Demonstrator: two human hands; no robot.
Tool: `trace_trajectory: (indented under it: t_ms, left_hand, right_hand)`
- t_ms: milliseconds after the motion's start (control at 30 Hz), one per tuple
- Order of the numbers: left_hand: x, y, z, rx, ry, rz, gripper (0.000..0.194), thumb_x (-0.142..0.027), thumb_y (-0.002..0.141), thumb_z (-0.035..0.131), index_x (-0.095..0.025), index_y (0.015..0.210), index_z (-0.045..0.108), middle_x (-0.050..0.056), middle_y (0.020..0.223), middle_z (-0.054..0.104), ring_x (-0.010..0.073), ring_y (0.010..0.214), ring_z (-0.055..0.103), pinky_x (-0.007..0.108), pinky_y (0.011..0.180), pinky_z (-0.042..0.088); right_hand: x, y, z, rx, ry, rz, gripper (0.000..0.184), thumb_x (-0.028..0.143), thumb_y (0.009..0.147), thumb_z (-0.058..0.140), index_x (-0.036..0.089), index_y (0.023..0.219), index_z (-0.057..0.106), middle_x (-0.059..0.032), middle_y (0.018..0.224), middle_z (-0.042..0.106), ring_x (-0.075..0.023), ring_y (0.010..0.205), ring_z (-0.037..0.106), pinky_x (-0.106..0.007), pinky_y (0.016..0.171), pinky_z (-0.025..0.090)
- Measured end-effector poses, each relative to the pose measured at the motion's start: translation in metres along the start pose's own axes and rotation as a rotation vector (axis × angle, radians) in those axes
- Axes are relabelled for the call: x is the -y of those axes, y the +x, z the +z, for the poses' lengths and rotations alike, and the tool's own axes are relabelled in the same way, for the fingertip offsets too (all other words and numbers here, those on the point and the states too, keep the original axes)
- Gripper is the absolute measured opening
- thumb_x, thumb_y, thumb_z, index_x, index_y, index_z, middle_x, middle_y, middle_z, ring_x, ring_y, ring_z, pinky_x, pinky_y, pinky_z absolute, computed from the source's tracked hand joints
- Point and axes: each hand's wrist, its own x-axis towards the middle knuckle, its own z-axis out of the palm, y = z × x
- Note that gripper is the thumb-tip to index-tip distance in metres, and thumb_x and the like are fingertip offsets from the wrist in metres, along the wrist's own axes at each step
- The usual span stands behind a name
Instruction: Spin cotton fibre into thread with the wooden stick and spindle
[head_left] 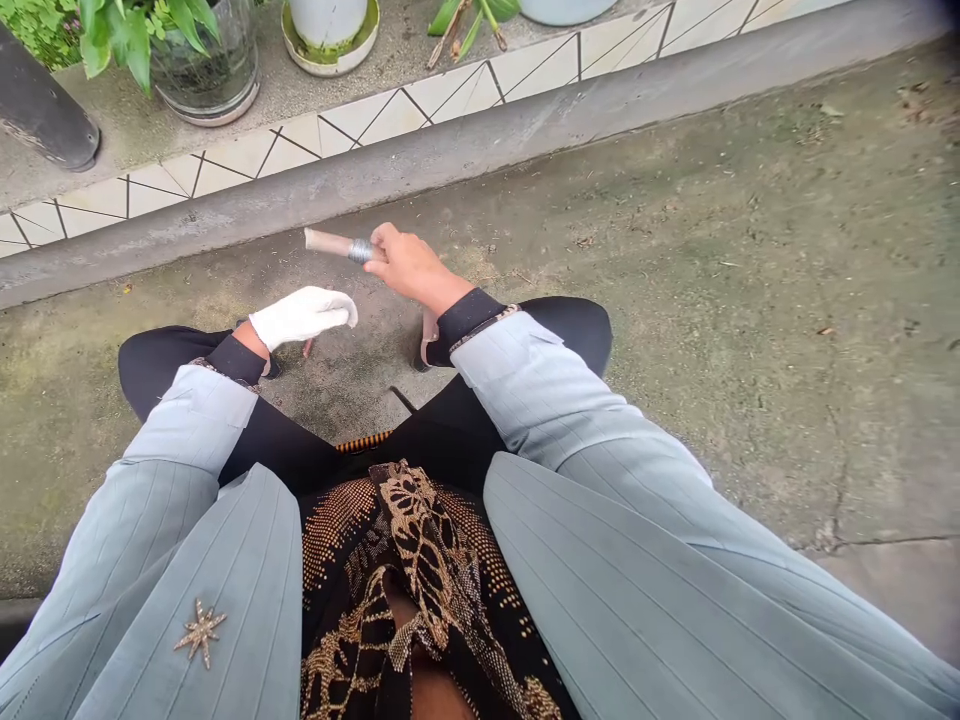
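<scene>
My right hand [416, 265] is bare and closed round a short, pale wooden handle [327, 242]. Silver wire [361, 250] is wound round the handle just beside my fingers. The handle's cut end points left, and whatever lies beyond my grip is hidden by the hand. To the left and slightly lower, my left hand [300, 316] wears a white glove. Its fingers reach to the right in a loose curve, with nothing visible in them; the thumb is hidden. The two hands are apart, above the ground between my knees.
Concrete ground [720, 290] with dirt and patches of moss surrounds me. Ahead runs a low ledge faced with white tiles [390, 118]. On it stand a clear plant pot [217, 70], a white pot in a saucer [341, 62] and a dark post [45, 100].
</scene>
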Motion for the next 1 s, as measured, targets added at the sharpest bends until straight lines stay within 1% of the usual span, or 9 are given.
trace_trajectory:
  t_ms: [100, 233, 367, 467, 600, 700, 767, 867, 1000]
  left_hand:
    - [0.002, 0.0, -0.006, -0.029, 0.052, 0.019, 0.034, -0.043, 0.092, 0.055, -0.017, 0.089, 0.078, 0.004, 0.079, 0.073, 0.017, 0.07, 0.06, 0.029, 0.071, 0.047]
    - [0.01, 0.0, -0.008, -0.073, 0.065, -0.003, 0.037, -0.045, 0.091, 0.054, -0.017, 0.082, 0.077, 0.005, 0.078, 0.074, 0.0166, 0.068, 0.06, 0.03, 0.071, 0.047]
    - [0.016, -0.001, -0.006, -0.124, 0.123, -0.01, 0.037, -0.042, 0.089, 0.052, -0.017, 0.083, 0.079, 0.005, 0.079, 0.076, 0.0152, 0.063, 0.058, 0.029, 0.068, 0.046]
    - [0.02, -0.002, -0.005, -0.165, 0.169, -0.014, 0.036, -0.04, 0.088, 0.052, -0.017, 0.086, 0.079, 0.005, 0.083, 0.078, 0.0168, 0.067, 0.063, 0.03, 0.071, 0.049]
    - [0.026, -0.002, -0.003, -0.167, 0.203, -0.017, 0.037, -0.04, 0.089, 0.051, -0.017, 0.09, 0.08, 0.005, 0.082, 0.077, 0.019, 0.072, 0.067, 0.031, 0.074, 0.052]
    - [0.029, -0.001, -0.004, -0.16, 0.182, -0.009, 0.037, -0.042, 0.09, 0.053, -0.017, 0.092, 0.08, 0.005, 0.085, 0.078, 0.0193, 0.075, 0.069, 0.031, 0.077, 0.053]
    - [0.03, -0.001, -0.004, -0.174, 0.155, -0.011, 0.035, -0.041, 0.09, 0.054, -0.017, 0.093, 0.08, 0.005, 0.087, 0.079, 0.0196, 0.077, 0.069, 0.032, 0.078, 0.054]
    - [0.03, -0.001, -0.004, -0.236, 0.078, -0.022, 0.032, -0.035, 0.088, 0.056, -0.017, 0.097, 0.08, 0.006, 0.089, 0.079, 0.0201, 0.08, 0.071, 0.033, 0.081, 0.055]
    - [0.032, 0.002, -0.003, -0.315, -0.044, -0.016, 0.027, -0.033, 0.087, 0.06, -0.016, 0.095, 0.078, 0.006, 0.092, 0.078, 0.0212, 0.086, 0.073, 0.035, 0.083, 0.057]
  right_hand:
    - [0.007, -0.004, 0.007, 0.161, -0.237, -0.095, 0.046, 0.031, 0.107, 0.06, 0.009, 0.148, 0.059, -0.0248, 0.138, 0.071, -0.0365, 0.12, 0.066, -0.04, 0.095, 0.048]
    - [0.012, -0.008, 0.005, 0.348, -0.377, -0.136, 0.041, 0.031, 0.109, 0.057, 0.009, 0.141, 0.068, -0.0267, 0.138, 0.072, -0.036, 0.123, 0.069, -0.037, 0.09, 0.047]
    - [0.011, -0.007, -0.002, 0.337, -0.398, -0.11, 0.044, 0.033, 0.111, 0.054, 0.007, 0.144, 0.068, -0.028, 0.133, 0.074, -0.0365, 0.118, 0.071, -0.037, 0.083, 0.046]
    - [0.007, -0.007, -0.004, 0.375, -0.392, -0.134, 0.037, 0.029, 0.107, 0.062, 0.011, 0.135, 0.075, -0.0226, 0.124, 0.077, -0.0327, 0.109, 0.071, -0.036, 0.078, 0.042]
    - [0.002, -0.007, -0.004, 0.646, -0.212, -0.262, 0.02, 0.017, 0.093, 0.077, 0.019, 0.112, 0.084, -0.0045, 0.093, 0.077, -0.0206, 0.087, 0.065, -0.031, 0.076, 0.039]
    - [-0.002, -0.007, -0.006, 0.792, -0.081, -0.296, 0.024, 0.01, 0.089, 0.076, 0.018, 0.109, 0.085, 0.0006, 0.084, 0.075, -0.017, 0.081, 0.062, -0.029, 0.076, 0.039]
    - [-0.005, -0.007, -0.01, 0.822, -0.021, -0.333, 0.029, 0.01, 0.087, 0.075, 0.017, 0.113, 0.084, 0.0011, 0.087, 0.076, -0.0166, 0.082, 0.062, -0.029, 0.077, 0.04]
    - [-0.01, -0.008, -0.02, 0.816, 0.107, -0.43, 0.034, 0.017, 0.087, 0.076, 0.017, 0.12, 0.084, 0.001, 0.094, 0.079, -0.0173, 0.086, 0.064, -0.028, 0.08, 0.043]
    - [-0.02, -0.009, -0.03, 0.706, 0.282, -0.55, 0.045, 0.036, 0.088, 0.08, 0.02, 0.13, 0.083, 0.0004, 0.107, 0.081, -0.019, 0.095, 0.066, -0.029, 0.087, 0.047]
